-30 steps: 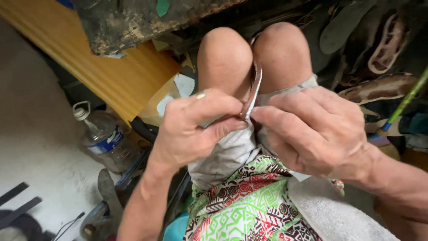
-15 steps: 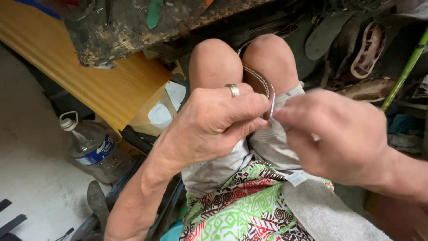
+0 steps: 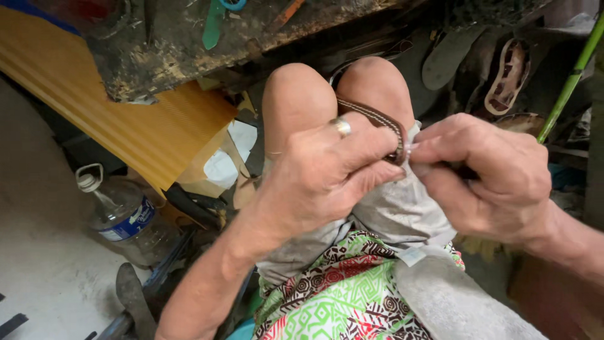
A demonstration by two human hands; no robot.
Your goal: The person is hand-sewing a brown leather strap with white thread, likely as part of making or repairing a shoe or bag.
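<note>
A brown stitched leather strap point(image 3: 371, 116) runs from between my bare knees point(image 3: 296, 101) over my right thigh. My left hand point(image 3: 324, 173), with a ring on one finger, pinches the near end of the strap. My right hand point(image 3: 487, 176) meets it fingertip to fingertip at that same end, fingers closed tight on something too small to make out. Both hands rest over my grey shorts point(image 3: 396, 214), above a patterned green, red and white cloth point(image 3: 340, 302).
A dirty workbench edge point(image 3: 189, 50) overhangs my knees. An orange ribbed board point(image 3: 126, 119) leans at the left. A plastic water bottle point(image 3: 123, 217) lies on the grey floor. Shoe soles point(image 3: 506, 69) and a green stick point(image 3: 569, 79) sit at the right.
My hands have slid to the right over my right thigh, and more of the strap now shows across the knee. The view has tilted slightly upward.
</note>
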